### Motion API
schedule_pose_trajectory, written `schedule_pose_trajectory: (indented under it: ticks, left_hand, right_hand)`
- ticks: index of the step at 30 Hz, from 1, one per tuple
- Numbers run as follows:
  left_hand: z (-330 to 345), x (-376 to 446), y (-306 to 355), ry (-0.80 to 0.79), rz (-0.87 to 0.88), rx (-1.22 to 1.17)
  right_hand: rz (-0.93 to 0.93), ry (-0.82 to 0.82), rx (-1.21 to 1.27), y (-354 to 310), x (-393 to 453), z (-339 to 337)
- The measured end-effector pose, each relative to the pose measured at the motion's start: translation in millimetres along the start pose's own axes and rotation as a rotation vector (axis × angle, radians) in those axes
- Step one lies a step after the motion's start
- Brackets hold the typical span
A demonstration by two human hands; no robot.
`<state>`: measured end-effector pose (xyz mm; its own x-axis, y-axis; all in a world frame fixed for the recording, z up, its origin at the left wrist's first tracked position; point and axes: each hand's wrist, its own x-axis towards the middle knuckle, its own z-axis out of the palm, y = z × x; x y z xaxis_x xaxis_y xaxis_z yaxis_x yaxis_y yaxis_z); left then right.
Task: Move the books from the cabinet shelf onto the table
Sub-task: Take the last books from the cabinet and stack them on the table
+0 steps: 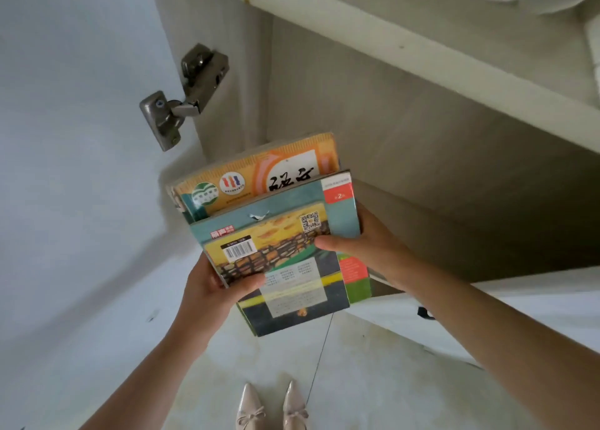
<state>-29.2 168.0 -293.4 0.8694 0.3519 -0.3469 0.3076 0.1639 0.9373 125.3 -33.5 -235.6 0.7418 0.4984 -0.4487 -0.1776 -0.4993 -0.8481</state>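
The books [276, 234] were a small stack held in the air in front of the open cabinet [406, 130], over the floor [357, 381] and not resting on any shelf. The top book [285, 267] showed its back cover: a yellow and dark picture of a stone wall, a barcode at the upper left, a QR code at the upper right and a pale text panel lower down. Under it lay a teal book [337, 202] with a red tab marked 2, and furthest back an orange book [259, 173] with black characters and two round logos. The covers were fanned, each one jutting out past the next.

The left hand [207, 286] had its grip round the stack's left edge, thumb on the top cover. The right hand [367, 244] gripped the right edge, thumb pressed near the QR code, fingers hidden behind.

The cabinet compartment behind the stack looked bare; a shelf board [422, 56] ran above it. A metal hinge [185, 95] joined the open door [71, 137] to the cabinet wall. Two pointed beige shoes [272, 410] stood on the floor below.
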Motion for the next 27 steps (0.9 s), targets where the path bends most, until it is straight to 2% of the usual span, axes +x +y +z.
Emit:
schedule_pose_trajectory:
  ticks: [7,13,18,27]
  left_hand:
    - [2.5,-68.8,46.5,-0.038,-0.23,-0.22]
    - [0.2,-130.8,81.1,0.122,-0.371,-0.231]
    - [-5.8,-191.7,115.8,0.204,-0.409,-0.181]
    - [0.0,-287.5,139.0,0.439,-0.444,-0.19]
  right_hand:
    - [0.133,0.035,0.099,-42.2,-89.8,7.5]
    - [0.21,0.017,0.163,-66.4,-150.9,18.0]
    - [0.223,0.013,0.242,-84.9,-200.3,35.4]
    - [0.161,-0.083,0.142,-100.5,-259.3,58.7]
